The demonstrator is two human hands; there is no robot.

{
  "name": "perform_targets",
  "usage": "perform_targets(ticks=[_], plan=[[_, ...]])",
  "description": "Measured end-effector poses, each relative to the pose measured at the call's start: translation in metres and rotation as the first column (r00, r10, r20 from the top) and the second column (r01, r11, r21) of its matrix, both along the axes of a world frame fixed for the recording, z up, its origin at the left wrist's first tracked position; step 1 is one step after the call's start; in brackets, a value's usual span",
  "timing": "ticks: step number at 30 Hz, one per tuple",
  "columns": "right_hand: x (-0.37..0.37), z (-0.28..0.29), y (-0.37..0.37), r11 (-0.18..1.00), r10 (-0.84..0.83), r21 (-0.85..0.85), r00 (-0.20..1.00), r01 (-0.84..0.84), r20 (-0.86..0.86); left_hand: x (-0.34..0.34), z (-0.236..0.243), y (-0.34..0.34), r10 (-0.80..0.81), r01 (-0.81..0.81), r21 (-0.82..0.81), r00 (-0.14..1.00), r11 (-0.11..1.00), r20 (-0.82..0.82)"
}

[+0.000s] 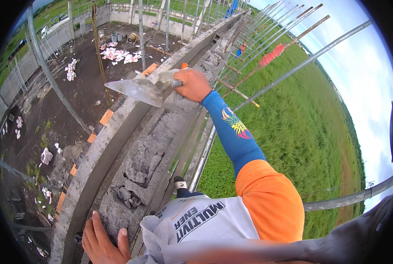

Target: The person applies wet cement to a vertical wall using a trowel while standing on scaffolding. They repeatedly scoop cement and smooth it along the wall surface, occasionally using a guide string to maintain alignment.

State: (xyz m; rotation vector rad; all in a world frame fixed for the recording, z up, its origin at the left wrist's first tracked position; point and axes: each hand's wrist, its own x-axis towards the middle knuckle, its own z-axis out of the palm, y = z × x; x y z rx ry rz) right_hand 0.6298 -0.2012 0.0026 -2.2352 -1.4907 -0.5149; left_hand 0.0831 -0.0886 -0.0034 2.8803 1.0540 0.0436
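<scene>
Gripped in my right hand (pixel 193 84) is a pointed masonry trowel (pixel 137 91), its broad metal blade reaching left over the edge of the wall. Beneath it runs a long wall top of rough grey hollow blocks (pixel 172 125), with mortar crumbs and chunks (pixel 128 196) lying in the hollows. A smooth, darker mortar strip (pixel 91 193) follows the blocks on their left. My left hand (pixel 102 244) rests on the near end of the blocks, fingers spread and holding nothing.
Orange wooden pieces (pixel 106 117) stick out along the wall's left side, above a dirt yard (pixel 42 114) littered with white bags (pixel 119 54). Metal poles (pixel 58 83) rise on the left. To the right, more poles (pixel 302 66) lean over a grassy field (pixel 293 119).
</scene>
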Motion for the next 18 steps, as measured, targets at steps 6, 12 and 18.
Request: perform_targets(ticks=[6,12,18], plan=[[-0.004,0.006,0.000,0.994,-0.086,-0.073,0.993,0.080,-0.075,0.002,-0.002,0.004,-0.053,0.050,0.047,0.997,0.998,0.065],[-0.002,0.002,0.000,0.998,-0.057,-0.022,0.998,0.056,-0.028,0.007,0.005,0.001,-0.067,0.065,0.031,0.994,0.997,0.085],[0.001,-0.003,0.001,0.998,-0.054,0.021,0.998,0.054,-0.013,0.011,0.015,-0.005,-0.076,0.075,0.014,0.992,0.997,0.105]])
